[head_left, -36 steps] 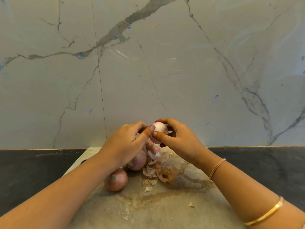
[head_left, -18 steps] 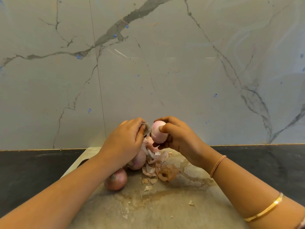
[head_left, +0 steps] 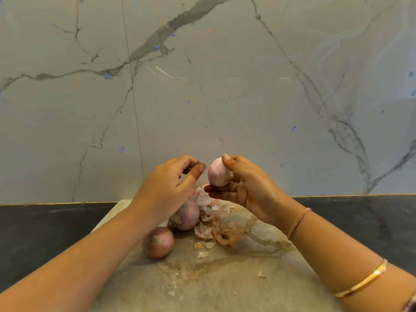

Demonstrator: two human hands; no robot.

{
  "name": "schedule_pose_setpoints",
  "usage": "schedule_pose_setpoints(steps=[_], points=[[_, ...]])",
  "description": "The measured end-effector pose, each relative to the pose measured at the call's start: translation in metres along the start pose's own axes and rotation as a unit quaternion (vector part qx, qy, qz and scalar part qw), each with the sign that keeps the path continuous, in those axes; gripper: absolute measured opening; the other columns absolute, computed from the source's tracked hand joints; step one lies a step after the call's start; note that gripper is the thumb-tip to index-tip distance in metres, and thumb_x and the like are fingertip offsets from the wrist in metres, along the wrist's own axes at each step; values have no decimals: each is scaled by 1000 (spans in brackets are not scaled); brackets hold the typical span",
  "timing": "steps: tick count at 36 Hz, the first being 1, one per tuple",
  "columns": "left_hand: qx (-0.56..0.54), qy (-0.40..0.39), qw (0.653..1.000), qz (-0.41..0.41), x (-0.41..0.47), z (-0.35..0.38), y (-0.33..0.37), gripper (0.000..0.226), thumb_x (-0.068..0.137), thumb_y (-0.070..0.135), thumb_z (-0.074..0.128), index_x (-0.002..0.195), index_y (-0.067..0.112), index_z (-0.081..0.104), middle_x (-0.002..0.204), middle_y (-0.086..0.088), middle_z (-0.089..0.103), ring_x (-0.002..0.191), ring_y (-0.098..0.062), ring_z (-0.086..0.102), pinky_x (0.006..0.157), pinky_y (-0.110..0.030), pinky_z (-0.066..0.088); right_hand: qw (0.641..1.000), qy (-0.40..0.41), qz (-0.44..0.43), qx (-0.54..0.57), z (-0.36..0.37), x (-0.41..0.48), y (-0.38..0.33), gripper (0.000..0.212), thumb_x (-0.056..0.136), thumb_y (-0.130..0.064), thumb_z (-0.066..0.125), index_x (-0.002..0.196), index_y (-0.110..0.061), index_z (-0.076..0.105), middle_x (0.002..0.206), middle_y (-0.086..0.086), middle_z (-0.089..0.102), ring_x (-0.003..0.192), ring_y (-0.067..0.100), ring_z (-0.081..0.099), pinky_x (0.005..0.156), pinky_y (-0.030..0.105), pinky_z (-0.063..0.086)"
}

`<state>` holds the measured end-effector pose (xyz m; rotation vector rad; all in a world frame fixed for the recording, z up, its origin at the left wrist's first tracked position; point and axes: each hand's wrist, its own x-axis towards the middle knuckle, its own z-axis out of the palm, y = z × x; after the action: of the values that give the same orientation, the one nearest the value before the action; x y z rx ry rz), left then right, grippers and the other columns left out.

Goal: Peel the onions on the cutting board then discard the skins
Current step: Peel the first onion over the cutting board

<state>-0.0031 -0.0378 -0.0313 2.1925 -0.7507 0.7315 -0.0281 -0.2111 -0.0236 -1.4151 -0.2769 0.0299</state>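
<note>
Nearest on the cutting board (head_left: 225,284) lie a few loose flakes, then an unpeeled onion (head_left: 158,242) on its side, with a heap of skins (head_left: 221,230) just to its right. Behind them a second onion (head_left: 188,216) sits half under the left hand (head_left: 166,190), its coat only partly off as far as I can tell.

Above the heap the right hand (head_left: 252,190) holds a peeled onion (head_left: 217,175) clear of the board. The thumb is clamped on its top and the fingers are curled under its base, so its long axis stands nearly upright. That onion lies just to the right of the left hand's thumb tip, close but not touching.

The left fingers are curled in with the thumb drawn toward them; whether they pinch a scrap of skin cannot be told. Any skin left on the held onion would probably be the left hand's to pick, by a short reach rightward.

Beyond, a dark counter (head_left: 45,226) meets a marble wall (head_left: 270,86).
</note>
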Motion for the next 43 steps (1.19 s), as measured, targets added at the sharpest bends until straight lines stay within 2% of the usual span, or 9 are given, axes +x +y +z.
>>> schedule_pose_setpoints(steps=[4,8,12,17,24,28,35,38,43], points=[[-5,-16,999,30,-1,2,3,56,76,70,45,107,27,65,97,20,65,90,2,61,74,-21,53,1000,12,12,-21,0,0,1,40,97,-37,50,119,-4,49,108,20,62,78,27,72,78,37,60],[-32,-2,998,60,-3,4,8,33,84,55,49,103,32,63,88,27,62,90,4,60,71,-12,50,1000,7,12,-20,2,0,1,42,96,-38,52,120,-4,47,104,19,62,69,22,70,68,32,59],[-33,-5,997,65,-4,2,10,37,82,53,44,100,30,66,86,23,65,86,1,62,70,-15,51,1000,11,8,-18,1,0,2,35,94,-39,53,110,-9,48,101,18,60,65,20,66,64,28,57],[45,26,996,71,-3,3,6,33,83,35,48,97,16,72,78,8,69,67,-8,61,54,-17,47,1000,12,9,-26,3,0,3,33,95,-39,53,109,-10,48,101,19,59,62,18,65,61,26,55],[35,49,997,49,-1,0,6,32,82,21,47,99,11,73,66,21,55,64,10,55,53,-3,37,999,24,5,-23,4,0,2,24,97,-36,50,103,-12,52,104,17,58,63,18,63,62,27,54],[27,36,998,50,-2,1,5,27,84,22,48,96,15,72,68,20,58,69,3,57,51,-8,40,998,57,16,-35,1,3,6,36,102,-35,42,124,-11,57,116,17,56,74,21,59,59,23,51],[8,18,998,53,-4,3,7,22,84,42,58,90,23,68,75,14,65,78,-7,60,59,-19,49,996,30,7,-79,3,1,7,32,98,-34,49,121,-13,57,108,14,55,79,22,52,66,25,49],[24,35,998,40,-4,4,6,4,88,26,65,88,23,67,73,16,63,81,-4,59,61,-15,48,996,33,4,-78,2,1,7,32,98,-29,49,122,-11,57,110,16,54,76,22,52,66,25,49],[55,66,996,-3,-1,1,-1,10,89,20,61,93,16,70,75,6,66,69,-8,61,59,-19,48,998,43,13,-42,-1,1,5,37,95,-27,46,122,-5,57,104,21,61,69,19,51,62,26,47]])
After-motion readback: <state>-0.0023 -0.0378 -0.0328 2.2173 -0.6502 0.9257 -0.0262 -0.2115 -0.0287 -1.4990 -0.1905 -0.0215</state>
